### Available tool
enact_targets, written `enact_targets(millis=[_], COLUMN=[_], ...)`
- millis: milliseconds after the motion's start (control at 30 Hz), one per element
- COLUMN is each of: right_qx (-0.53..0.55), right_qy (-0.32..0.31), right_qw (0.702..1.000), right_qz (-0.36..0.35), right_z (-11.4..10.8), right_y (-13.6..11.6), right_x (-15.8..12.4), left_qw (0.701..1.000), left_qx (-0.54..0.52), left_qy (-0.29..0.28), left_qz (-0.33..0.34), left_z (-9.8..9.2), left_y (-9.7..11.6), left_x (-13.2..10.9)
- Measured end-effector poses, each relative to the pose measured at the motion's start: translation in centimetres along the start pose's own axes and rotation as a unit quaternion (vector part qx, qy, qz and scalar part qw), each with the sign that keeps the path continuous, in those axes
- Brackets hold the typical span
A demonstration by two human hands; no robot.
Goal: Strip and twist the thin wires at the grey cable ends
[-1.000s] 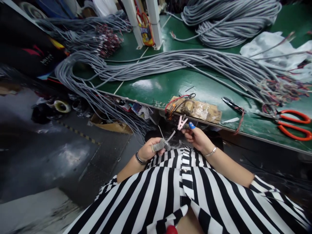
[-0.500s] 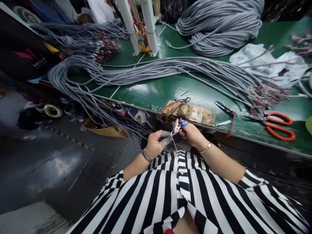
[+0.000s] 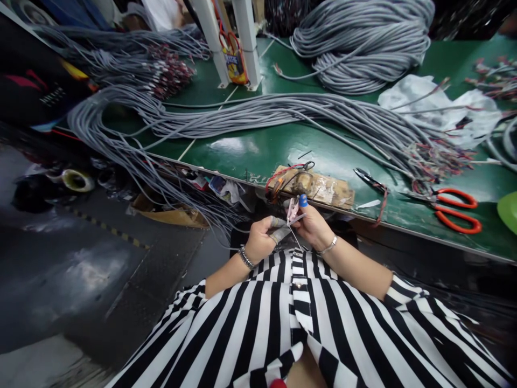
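Observation:
My left hand (image 3: 260,237), its thumb and finger wrapped in greyish tape, pinches the end of a thin grey cable (image 3: 294,233) in front of the striped shirt. Facing it, my right hand (image 3: 315,223), with a blue cover on one fingertip, closes around a small pink clip-like piece (image 3: 292,209). The two hands nearly touch at this piece, below the table edge. Fingers hide part of the pink piece, so its exact kind cannot be made out.
On the green table (image 3: 234,153) lie a long bundle of grey cables (image 3: 226,119), a large cable coil (image 3: 363,46), orange-handled scissors (image 3: 458,213), black-tipped pliers (image 3: 369,179) and a worn wooden block (image 3: 323,188). Cables hang over the front edge at left.
The view has shifted slightly. My hands stay together at the pink piece; my left hand has come a little closer to my right, whose fingers have turned slightly.

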State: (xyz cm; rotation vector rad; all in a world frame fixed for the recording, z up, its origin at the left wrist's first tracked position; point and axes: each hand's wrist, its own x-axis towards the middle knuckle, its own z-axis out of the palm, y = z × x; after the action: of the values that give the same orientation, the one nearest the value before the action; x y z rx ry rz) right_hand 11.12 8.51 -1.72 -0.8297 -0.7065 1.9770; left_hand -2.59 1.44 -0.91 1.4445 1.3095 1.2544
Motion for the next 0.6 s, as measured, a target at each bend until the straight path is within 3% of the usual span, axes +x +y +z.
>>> enact_targets(millis=[300,600], right_qx=[0.013,0.043], right_qy=[0.029,0.015], right_qw=[0.999,0.998], right_qz=[-0.002,0.052], right_z=[0.5,-0.7], right_y=[0.1,0.7], right_x=[-0.2,-1.2], left_qw=[0.999,0.999], left_qx=[0.029,0.036], left_qy=[-0.01,-0.03], left_qz=[-0.011,0.005], left_z=[0.4,-1.4], left_y=[-0.3,0.4], left_x=[-0.4,-3.0])
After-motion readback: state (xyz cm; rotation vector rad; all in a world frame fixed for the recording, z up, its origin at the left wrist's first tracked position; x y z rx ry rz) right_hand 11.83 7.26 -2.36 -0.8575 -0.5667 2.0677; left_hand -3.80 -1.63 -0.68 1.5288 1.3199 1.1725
